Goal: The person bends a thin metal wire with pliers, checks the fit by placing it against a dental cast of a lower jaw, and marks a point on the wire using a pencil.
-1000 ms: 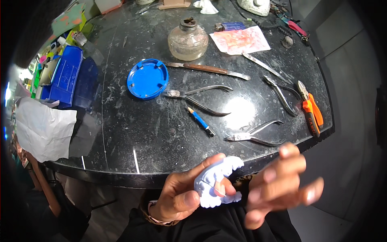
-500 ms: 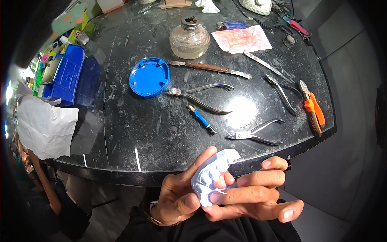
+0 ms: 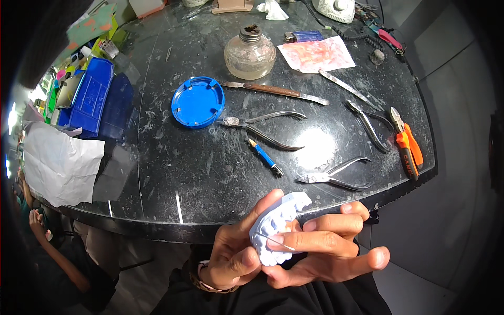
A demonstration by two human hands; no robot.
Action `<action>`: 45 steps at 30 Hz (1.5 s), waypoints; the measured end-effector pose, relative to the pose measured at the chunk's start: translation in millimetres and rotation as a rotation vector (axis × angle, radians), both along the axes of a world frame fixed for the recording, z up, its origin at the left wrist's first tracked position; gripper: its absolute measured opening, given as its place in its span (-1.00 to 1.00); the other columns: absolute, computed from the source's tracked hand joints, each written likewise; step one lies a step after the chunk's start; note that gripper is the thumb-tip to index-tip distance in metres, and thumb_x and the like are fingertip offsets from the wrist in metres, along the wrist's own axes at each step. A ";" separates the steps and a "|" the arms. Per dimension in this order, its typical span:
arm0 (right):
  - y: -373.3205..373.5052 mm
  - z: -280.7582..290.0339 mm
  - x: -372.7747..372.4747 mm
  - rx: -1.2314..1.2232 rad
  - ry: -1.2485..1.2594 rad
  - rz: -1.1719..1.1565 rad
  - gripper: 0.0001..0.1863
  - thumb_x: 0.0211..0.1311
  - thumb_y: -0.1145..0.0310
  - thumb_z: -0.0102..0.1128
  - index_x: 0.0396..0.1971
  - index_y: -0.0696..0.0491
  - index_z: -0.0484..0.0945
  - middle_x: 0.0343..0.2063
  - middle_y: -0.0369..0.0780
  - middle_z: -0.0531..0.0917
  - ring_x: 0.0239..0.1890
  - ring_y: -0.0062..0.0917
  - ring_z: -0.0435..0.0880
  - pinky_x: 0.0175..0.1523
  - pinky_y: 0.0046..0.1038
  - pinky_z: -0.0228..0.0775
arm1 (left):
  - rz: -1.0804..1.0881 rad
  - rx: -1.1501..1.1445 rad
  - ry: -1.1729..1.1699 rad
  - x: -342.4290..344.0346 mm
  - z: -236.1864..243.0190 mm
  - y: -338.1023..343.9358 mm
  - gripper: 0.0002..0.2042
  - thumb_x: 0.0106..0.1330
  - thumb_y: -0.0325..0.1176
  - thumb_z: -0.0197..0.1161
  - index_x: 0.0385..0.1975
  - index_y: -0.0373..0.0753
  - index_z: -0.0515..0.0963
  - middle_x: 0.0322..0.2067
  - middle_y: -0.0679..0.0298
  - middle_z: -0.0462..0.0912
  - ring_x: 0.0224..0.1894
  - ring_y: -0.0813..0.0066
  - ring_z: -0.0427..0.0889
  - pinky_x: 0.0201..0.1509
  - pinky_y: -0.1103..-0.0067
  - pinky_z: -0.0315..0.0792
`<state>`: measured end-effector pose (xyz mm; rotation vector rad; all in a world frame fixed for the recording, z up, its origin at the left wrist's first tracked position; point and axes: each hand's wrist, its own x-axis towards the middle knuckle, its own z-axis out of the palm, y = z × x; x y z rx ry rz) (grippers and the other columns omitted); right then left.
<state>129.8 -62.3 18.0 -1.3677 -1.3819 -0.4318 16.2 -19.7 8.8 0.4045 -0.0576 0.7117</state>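
Observation:
A pale lilac plaster dental model (image 3: 270,227), with a row of teeth, sits in front of me just beyond the table's near edge. My left hand (image 3: 229,256) is closed around its outer side, thumb at the lower end and a finger along the upper end. A thin metal wire (image 3: 287,247) lies across the teeth, its end sticking out to the right. One fingertip of my right hand (image 3: 329,245) presses this wire against the model, while the thumb touches near the model's bottom. The other right fingers are bent and spread. Part of the wire is hidden under the fingertip.
On the black table lie wire pliers (image 3: 336,174), two more pliers (image 3: 262,126), orange-handled cutters (image 3: 408,144), a blue pencil (image 3: 266,157), a wax knife (image 3: 273,90), a blue lid (image 3: 197,102) and a glass burner (image 3: 249,55). Another person's arm (image 3: 65,262) shows at left.
The right fingertip has shifted left and slightly up over the teeth, pressing the wire. The model has turned slightly, showing more of its teeth. At far left, the other person's hand has moved.

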 end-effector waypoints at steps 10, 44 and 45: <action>-2.3 -0.6 6.7 -0.019 -0.058 0.151 0.16 -0.21 0.09 0.35 0.21 0.25 -0.32 -0.65 -0.58 0.55 -0.54 -0.74 0.26 -0.07 -0.42 -0.04 | 0.057 0.101 0.372 0.6 16.8 -1.6 -0.34 0.14 -0.09 0.13 0.22 -0.14 0.07 -0.30 0.18 0.37 -0.23 0.36 0.31 -0.20 0.54 0.29; 13.6 18.1 43.6 -0.188 0.429 0.869 0.00 -0.18 0.41 0.27 0.13 0.22 -0.32 -0.56 -0.20 0.62 -0.43 -0.47 0.55 -0.22 -0.49 0.24 | -0.361 0.267 0.211 -15.4 2.2 19.0 -0.63 0.24 -0.29 0.03 -0.09 -0.49 0.34 -0.17 0.13 0.44 -0.09 0.49 0.39 0.02 0.55 0.23; 15.6 19.1 45.3 -0.180 0.437 0.924 -0.03 -0.22 0.50 0.29 0.10 0.23 -0.27 -0.56 -0.18 0.61 -0.47 -0.45 0.57 -0.28 -0.51 0.33 | -0.375 0.299 0.210 -14.2 1.5 19.4 -0.65 0.24 -0.29 0.03 -0.12 -0.48 0.36 -0.17 0.12 0.43 -0.09 0.49 0.38 0.01 0.55 0.23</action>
